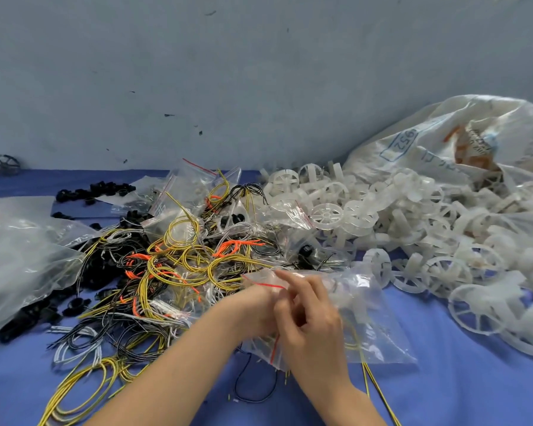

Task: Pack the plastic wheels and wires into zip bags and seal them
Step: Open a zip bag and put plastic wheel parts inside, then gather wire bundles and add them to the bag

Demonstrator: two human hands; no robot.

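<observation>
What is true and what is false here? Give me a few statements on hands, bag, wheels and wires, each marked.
1. Both the left hand and the right hand hold the zip bag. True.
2. The white wheels are piled on the person's left. False: they are piled on the right.
3. The wires lie tangled on the blue cloth. True.
4. The white sack lies at the near left. False: it lies far right, against the wall.
</observation>
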